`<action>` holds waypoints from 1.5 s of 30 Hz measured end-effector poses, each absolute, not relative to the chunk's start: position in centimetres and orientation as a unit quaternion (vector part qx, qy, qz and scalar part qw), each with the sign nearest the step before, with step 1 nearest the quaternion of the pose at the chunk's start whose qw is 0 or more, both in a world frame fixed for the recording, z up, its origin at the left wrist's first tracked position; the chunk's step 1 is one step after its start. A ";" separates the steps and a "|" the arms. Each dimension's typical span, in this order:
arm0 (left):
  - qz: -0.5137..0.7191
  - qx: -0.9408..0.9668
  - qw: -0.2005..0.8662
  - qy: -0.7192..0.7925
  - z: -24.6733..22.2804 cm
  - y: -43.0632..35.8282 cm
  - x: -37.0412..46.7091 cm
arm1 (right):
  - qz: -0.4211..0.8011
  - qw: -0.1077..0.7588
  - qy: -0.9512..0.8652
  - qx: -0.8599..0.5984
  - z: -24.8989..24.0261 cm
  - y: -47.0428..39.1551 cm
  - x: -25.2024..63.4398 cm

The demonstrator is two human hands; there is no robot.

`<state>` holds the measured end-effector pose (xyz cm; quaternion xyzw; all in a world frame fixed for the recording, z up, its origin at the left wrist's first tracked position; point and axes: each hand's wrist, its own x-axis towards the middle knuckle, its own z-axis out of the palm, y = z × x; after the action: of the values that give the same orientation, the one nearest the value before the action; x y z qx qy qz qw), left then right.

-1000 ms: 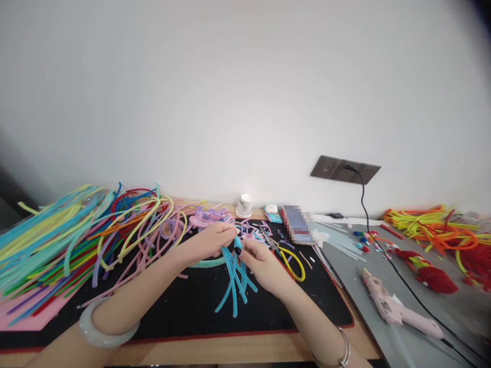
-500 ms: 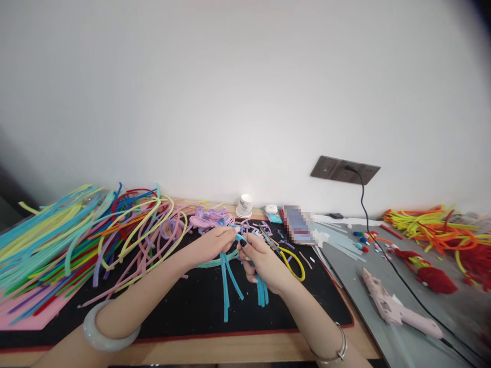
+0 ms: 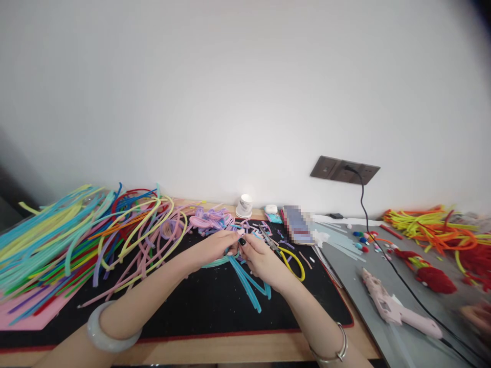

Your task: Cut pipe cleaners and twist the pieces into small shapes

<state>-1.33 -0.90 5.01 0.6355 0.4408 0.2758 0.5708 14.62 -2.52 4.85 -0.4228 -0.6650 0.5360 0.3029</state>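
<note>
My left hand (image 3: 221, 244) and my right hand (image 3: 261, 257) meet above the black mat (image 3: 192, 306), fingers pinched together on blue pipe cleaners (image 3: 245, 284). The blue lengths hang down below the fingers and slant to the right, their ends apart. What exactly lies between the fingertips is small and partly hidden. Behind my left hand, a pale teal loop (image 3: 215, 262) rests on the mat. Pink and purple pipe cleaners (image 3: 210, 219) lie in a pile just beyond the hands. Scissors with yellow handles (image 3: 302, 271) lie right of my right hand.
Many coloured pipe cleaners (image 3: 49, 240) spread over the left side. A paper cup (image 3: 245, 203) and a phone (image 3: 297, 225) stand or lie near the wall. On the grey board to the right are a pink glue gun (image 3: 399, 312) and its cord. Another person's hand (image 3: 477, 316) shows, blurred, at the right edge.
The hanging blue pipe cleaners have swung to the right and come closer together. My hands have drawn nearer each other. A person's hand has appeared at the right edge.
</note>
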 end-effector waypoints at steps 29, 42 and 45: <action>0.180 0.720 0.493 0.454 6.3 0.0 -3.2 | 0.495 0.213 -0.726 -0.427 6.9 -1.7 16.1; 0.179 0.651 0.576 0.461 6.6 0.1 -2.9 | 0.622 0.171 -0.633 -0.429 6.8 -1.7 16.2; 0.180 0.650 0.565 0.475 6.1 0.1 -2.7 | 0.640 0.167 -0.620 -0.421 6.6 -1.7 16.3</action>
<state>-2.70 0.13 6.12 0.6504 0.4746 0.1803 0.5650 16.29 -1.71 6.61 -0.4211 -0.6203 0.6404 0.1665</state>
